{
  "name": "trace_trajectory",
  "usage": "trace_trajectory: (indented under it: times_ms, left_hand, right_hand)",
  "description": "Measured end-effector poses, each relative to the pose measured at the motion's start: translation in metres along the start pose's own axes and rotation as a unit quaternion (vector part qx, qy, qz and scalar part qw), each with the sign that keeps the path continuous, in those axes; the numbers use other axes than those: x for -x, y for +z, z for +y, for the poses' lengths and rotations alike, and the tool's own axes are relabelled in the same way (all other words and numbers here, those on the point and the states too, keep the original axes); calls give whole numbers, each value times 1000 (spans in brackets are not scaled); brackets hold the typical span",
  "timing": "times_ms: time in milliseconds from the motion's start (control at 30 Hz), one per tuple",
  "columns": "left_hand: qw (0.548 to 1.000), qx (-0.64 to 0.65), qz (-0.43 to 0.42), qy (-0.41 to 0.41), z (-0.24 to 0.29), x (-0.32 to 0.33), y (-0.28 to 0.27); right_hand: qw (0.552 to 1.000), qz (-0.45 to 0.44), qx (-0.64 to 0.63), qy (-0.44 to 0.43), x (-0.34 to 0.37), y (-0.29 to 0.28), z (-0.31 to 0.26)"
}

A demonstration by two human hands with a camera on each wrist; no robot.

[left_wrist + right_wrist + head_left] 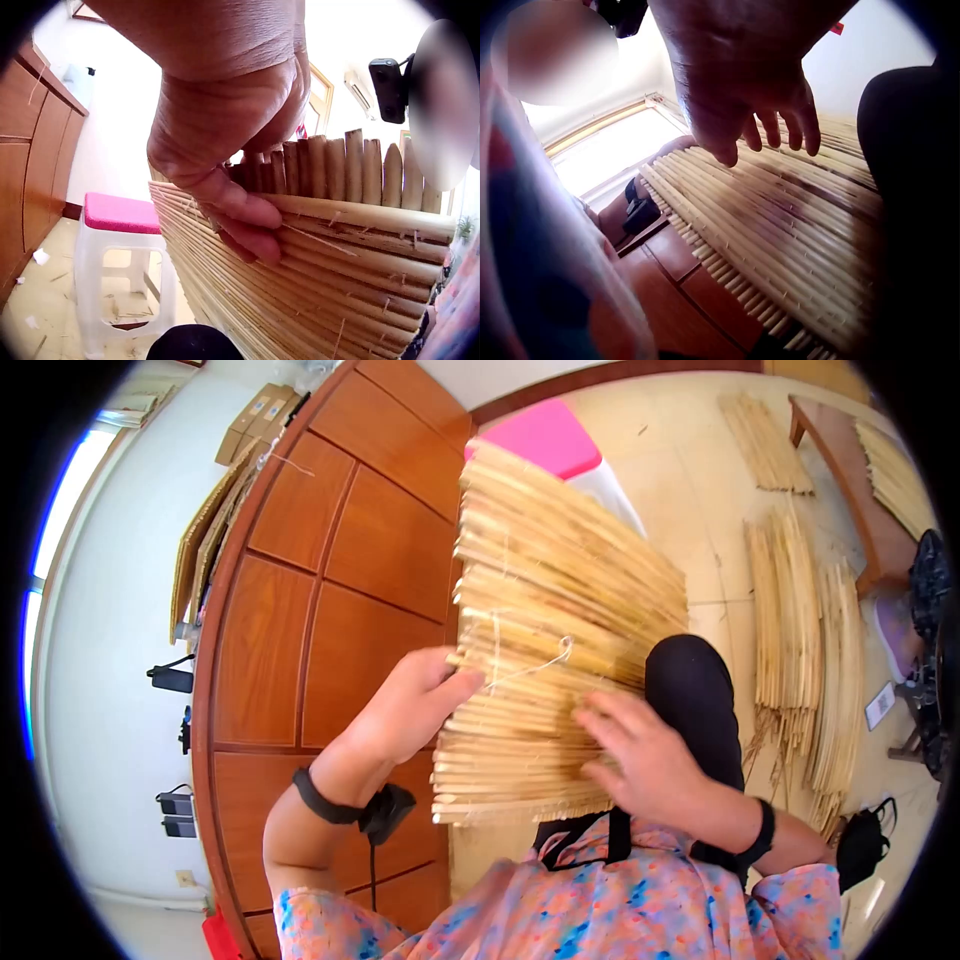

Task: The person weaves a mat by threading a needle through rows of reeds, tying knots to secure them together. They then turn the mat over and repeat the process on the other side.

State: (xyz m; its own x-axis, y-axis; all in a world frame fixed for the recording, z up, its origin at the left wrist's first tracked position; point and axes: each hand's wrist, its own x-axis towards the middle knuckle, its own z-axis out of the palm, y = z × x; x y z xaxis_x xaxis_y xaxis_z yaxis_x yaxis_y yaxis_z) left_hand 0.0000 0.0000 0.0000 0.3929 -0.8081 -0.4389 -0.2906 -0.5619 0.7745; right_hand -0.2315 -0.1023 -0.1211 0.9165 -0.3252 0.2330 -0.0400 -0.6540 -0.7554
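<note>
R hand (645, 755) hangs over the stick mat's (570, 560) near half, fingers loose, gripping nothing; can't tell if they touch. L hand (425, 705) pinches the mat's left edge, nr a loose string (532, 667). Mat is in front of the shirt (560, 910), right side by the knee (692, 695). Prob. best: firm L grip, R fingers flat to steady the rows, string drawn snug w/o skewing sticks.

Hidden: mat's underside & most L fingertips in the head view; knots too small to tell. Stool (545, 440) beyond, part-covered by mat; loose sticks (785, 620) toward the floor's (700, 550) right edge, some cut off.
</note>
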Motion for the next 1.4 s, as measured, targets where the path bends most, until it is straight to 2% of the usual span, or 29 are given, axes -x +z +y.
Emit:
trace_trajectory:
  times_ms: [67, 100, 167, 200, 333, 567, 733, 833, 867, 967, 1033, 1100, 1167, 1200, 1267, 1300, 1400]
  left_hand:
    - [997, 66, 26, 17, -10, 1, -3]
    - [996, 77, 39, 21, 2, 34, 5]
    - [990, 128, 56, 28, -12, 51, -4]
    - [991, 93, 92, 13, 8, 78, -24]
    - [962, 213, 154, 74, -30, 113, -40]
    - [891, 350, 244, 158, -83, 174, -49]
    - [850, 406, 287, 174, -104, 171, -28]
    - [825, 466, 269, 171, -141, 125, 1]
    - [816, 488, 248, 186, -137, 110, 15]
    - [778, 555, 177, 236, -136, 58, 61]
    - [750, 593, 162, 244, -125, 38, 87]
    - [744, 613, 137, 230, -121, 23, 112]
    - [719, 648, 99, 232, -129, -6, 138]
    - [733, 639, 105, 210, -128, -8, 149]
    - [741, 636, 95, 191, -124, -5, 156]
    - [750, 628, 91, 185, -123, -4, 156]
    - [735, 654, 49, 175, -119, -9, 149]
  right_hand:
    - [1000, -1, 4, -3, 1, 17, 4]
    - [1000, -11, -3, -11, 26, 10, -14]
    - [999, -32, 8, -10, 33, 11, -23]
    - [998, 3, -56, -30, 23, 36, -38]
    - [997, 5, -53, -60, 23, 33, -46]
    - [982, 134, 6, -135, 16, 12, -81]
    - [948, 245, 82, -185, 13, -3, -102]
    - [936, 277, 104, -191, 16, -11, -106]
    - [933, 284, 113, -190, 18, -15, -106]
    - [936, 270, 163, -159, 31, -29, -104]
    - [936, 270, 176, -143, 45, -36, -97]
    - [936, 266, 201, -117, 61, -44, -89]
    - [933, 260, 235, -78, 70, -45, -84]
    - [939, 251, 230, -47, 80, -44, -83]
    - [949, 246, 198, -4, 86, -31, -80]
    - [964, 219, 147, 41, 90, -17, -76]
    - [981, 114, 13, 159, 90, 21, -70]
